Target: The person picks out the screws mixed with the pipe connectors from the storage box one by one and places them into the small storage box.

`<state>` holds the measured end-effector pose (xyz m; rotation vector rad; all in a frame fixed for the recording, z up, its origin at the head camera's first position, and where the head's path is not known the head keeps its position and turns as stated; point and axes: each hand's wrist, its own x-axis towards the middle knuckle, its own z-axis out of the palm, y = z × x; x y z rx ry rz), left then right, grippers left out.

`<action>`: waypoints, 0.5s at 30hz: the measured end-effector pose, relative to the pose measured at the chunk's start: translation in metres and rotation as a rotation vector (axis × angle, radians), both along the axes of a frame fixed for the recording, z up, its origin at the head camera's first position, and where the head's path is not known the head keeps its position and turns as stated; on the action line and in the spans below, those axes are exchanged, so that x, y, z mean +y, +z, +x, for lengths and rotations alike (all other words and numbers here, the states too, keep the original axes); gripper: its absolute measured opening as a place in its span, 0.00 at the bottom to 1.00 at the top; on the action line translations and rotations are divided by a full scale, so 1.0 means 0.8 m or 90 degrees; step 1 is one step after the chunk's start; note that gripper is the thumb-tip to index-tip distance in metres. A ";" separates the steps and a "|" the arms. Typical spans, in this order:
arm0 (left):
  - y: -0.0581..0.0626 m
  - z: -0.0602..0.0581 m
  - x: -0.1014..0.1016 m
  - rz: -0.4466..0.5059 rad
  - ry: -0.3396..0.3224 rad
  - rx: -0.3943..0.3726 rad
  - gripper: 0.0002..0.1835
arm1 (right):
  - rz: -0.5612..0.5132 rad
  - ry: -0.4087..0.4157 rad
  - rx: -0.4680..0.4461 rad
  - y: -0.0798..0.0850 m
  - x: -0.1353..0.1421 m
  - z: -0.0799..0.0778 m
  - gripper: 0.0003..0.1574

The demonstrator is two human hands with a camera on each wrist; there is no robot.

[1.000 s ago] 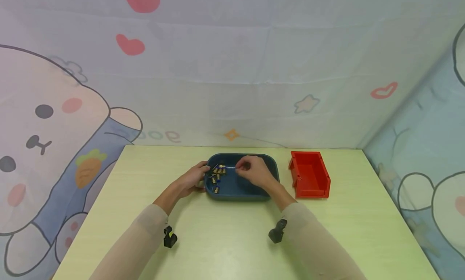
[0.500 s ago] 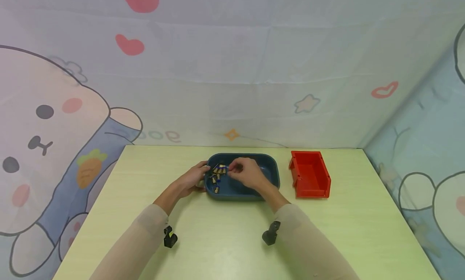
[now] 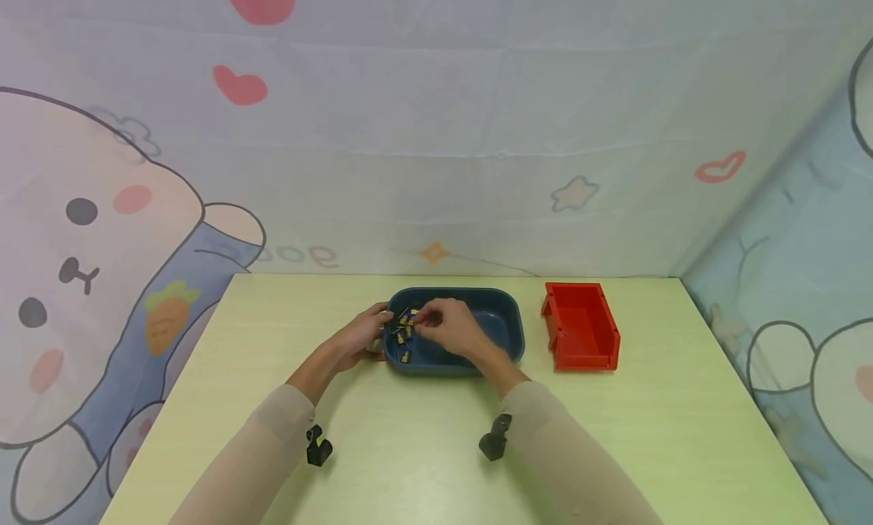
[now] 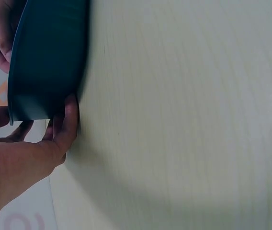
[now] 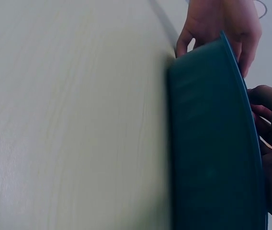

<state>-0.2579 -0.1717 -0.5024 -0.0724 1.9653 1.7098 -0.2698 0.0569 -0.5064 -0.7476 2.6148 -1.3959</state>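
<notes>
A dark blue-green oblong tray [image 3: 455,371] sits on the table. Several small brass-coloured fittings [image 3: 405,356] with blue parts are gathered at its left end. My left hand [image 3: 360,335] grips that end, thumb over the rim and fingers against the outer wall, as the left wrist view [image 4: 35,148] also shows. Inside the tray, my right hand [image 3: 453,328] reaches down with thumb and forefinger close together, right at the upper fittings. The tray wall hides its fingertips in the right wrist view, and I cannot tell whether they pinch a fitting.
A red plastic bin [image 3: 583,328] stands on the light wooden table [image 3: 409,449], a little to the right of the tray. Behind the table hangs a pale printed cloth [image 3: 436,169]. Both forearms wear small black devices [image 3: 495,436] near the sleeve ends.
My right hand has moved left inside the tray, from near its middle to the fittings. My left hand, the tray and the red bin have stayed in place.
</notes>
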 end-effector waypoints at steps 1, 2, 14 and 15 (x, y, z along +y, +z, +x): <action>0.000 0.000 0.000 0.002 0.000 0.000 0.31 | 0.001 0.000 0.000 -0.001 -0.001 0.000 0.04; 0.000 0.000 -0.001 0.003 -0.001 0.001 0.31 | 0.002 0.001 0.000 -0.002 -0.003 0.000 0.03; -0.002 0.001 -0.001 0.010 0.001 0.006 0.31 | 0.030 0.018 -0.010 -0.006 -0.013 -0.004 0.06; -0.002 0.001 -0.001 0.010 0.001 0.007 0.31 | 0.034 0.020 -0.010 -0.006 -0.015 -0.004 0.07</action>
